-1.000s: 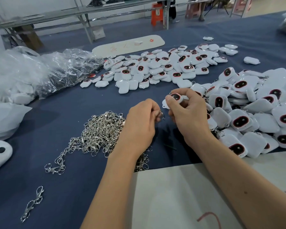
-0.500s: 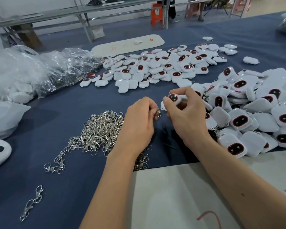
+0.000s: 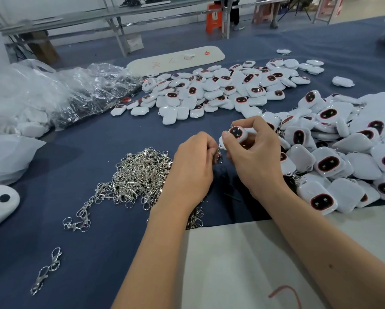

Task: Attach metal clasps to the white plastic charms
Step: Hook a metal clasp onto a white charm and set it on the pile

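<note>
Many charms remain unclasped mid-bench; my left hand pinches a clasp, right hand grips one charm.

There is just one camera, worn on the person's head. It looks forward and down at the blue table, close above the two forearms that reach out from the bottom edge. Beyond the table, at the top, it catches a bit of the room, maybe some benches, but that part is blurry.
</note>
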{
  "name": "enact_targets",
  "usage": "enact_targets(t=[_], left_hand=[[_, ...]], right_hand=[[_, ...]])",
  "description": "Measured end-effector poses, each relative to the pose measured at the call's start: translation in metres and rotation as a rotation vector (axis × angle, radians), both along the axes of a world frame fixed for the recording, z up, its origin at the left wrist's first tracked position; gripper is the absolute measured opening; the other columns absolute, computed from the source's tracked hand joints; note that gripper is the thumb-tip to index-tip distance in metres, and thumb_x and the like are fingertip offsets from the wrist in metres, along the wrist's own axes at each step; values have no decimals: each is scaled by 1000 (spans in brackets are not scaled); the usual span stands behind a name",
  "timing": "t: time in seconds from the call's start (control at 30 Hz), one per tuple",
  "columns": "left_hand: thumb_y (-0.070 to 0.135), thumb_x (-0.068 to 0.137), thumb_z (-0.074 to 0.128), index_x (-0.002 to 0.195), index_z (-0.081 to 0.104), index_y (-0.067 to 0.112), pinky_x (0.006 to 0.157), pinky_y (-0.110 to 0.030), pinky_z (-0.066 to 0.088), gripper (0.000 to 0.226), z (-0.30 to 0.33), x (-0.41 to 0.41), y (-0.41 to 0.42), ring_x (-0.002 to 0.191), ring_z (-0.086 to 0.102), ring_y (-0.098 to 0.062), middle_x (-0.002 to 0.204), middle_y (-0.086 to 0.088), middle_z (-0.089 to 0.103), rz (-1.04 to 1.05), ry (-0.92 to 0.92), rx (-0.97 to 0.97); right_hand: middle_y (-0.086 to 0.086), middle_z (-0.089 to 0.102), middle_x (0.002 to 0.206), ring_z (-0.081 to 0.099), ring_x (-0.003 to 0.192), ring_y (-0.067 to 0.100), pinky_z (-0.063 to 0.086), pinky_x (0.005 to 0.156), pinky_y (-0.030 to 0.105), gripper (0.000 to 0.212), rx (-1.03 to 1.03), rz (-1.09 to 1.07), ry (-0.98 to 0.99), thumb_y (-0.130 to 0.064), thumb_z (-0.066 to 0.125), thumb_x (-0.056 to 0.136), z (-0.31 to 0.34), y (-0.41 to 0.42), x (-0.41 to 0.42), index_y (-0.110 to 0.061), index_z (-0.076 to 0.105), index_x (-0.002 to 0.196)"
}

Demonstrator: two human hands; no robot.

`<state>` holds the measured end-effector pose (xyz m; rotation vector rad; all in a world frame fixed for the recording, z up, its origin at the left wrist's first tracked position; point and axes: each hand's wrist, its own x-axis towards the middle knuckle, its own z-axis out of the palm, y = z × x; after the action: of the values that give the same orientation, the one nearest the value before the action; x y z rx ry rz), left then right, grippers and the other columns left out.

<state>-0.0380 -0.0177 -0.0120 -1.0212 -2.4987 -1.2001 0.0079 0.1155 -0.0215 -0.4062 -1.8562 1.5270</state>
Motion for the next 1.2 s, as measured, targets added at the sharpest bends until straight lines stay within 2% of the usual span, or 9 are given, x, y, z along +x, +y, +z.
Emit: enact_targets(t=[0.17, 0.33, 0.47, 0.6, 0.7, 0.8, 0.87, 0.93, 1.2], left_hand=[[6, 99, 48, 86, 55, 17, 73, -43, 49, 18, 2, 2, 2, 80, 58, -18, 84, 4, 62, 44, -33, -22], [4, 96, 49, 85, 54, 18, 76, -49, 50, 18, 7, 4, 5, 82, 59, -25, 85, 1, 63, 90, -47, -113], [4, 95, 50, 94, 55, 16, 80, -47, 49, 14, 16, 5, 6, 90, 58, -29, 95, -4, 64, 105, -34, -266], [5, 96, 51, 89, 48, 13, 70, -38, 40, 11, 25, 5, 7, 89, 58, -34, 98, -11, 64, 103, 5, -413], [5, 97, 50, 92, 48, 14, 71, -38, 42, 10, 28, 4, 6, 91, 60, -34, 101, -10, 64, 116, 0, -462], [8, 97, 51, 95, 56, 16, 78, -45, 52, 10, 29, 3, 3, 90, 62, -32, 97, -6, 65, 138, -49, -405], [8, 96, 53, 92, 57, 20, 79, -48, 54, 14, 28, 3, 3, 87, 61, -29, 92, -3, 64, 134, -66, -328], [9, 97, 53, 91, 57, 21, 79, -48, 53, 14, 26, 4, 3, 86, 61, -27, 89, 0, 64, 125, -55, -273], [1, 95, 56, 100, 54, 20, 79, -47, 57, 20, 15, 1, -1, 83, 69, -22, 86, 5, 67, 45, -81, -76]], right_hand=[[4, 70, 76, 66, 64, 22, 55, 65, 36, 18, 24, -2, 9, -22, 75, 91, -1, -1, 1, -18, 61, 99], [0, 70, 73, 66, 63, 19, 54, 64, 32, 20, 82, -3, 5, -21, 76, 91, -2, -3, 1, -18, 58, 99], [-9, 67, 66, 62, 58, 8, 49, 62, 20, 21, 177, -15, 0, -20, 76, 89, -4, -4, 2, -20, 57, 98], [-10, 65, 66, 60, 59, 7, 42, 58, 11, 22, 279, -5, 12, -18, 77, 89, -3, -6, 3, -20, 58, 100], [-9, 64, 66, 60, 57, 8, 45, 56, 16, 21, 298, 37, 20, -19, 76, 90, -3, -5, 2, -21, 59, 102], [-3, 68, 70, 65, 58, 19, 53, 58, 35, 18, 156, 107, -23, -21, 75, 93, -4, -1, 1, -21, 59, 101], [-3, 67, 69, 64, 54, 16, 50, 55, 33, 16, 0, 138, -34, -22, 74, 94, -4, 2, 0, -21, 59, 100], [-4, 66, 66, 62, 53, 14, 50, 55, 32, 17, -59, 136, -39, -22, 74, 94, -5, 4, -1, -20, 58, 99], [-4, 71, 73, 68, 60, 14, 54, 57, 30, 24, 34, 44, -53, -29, 77, 91, -5, -1, 1, -24, 54, 94]])
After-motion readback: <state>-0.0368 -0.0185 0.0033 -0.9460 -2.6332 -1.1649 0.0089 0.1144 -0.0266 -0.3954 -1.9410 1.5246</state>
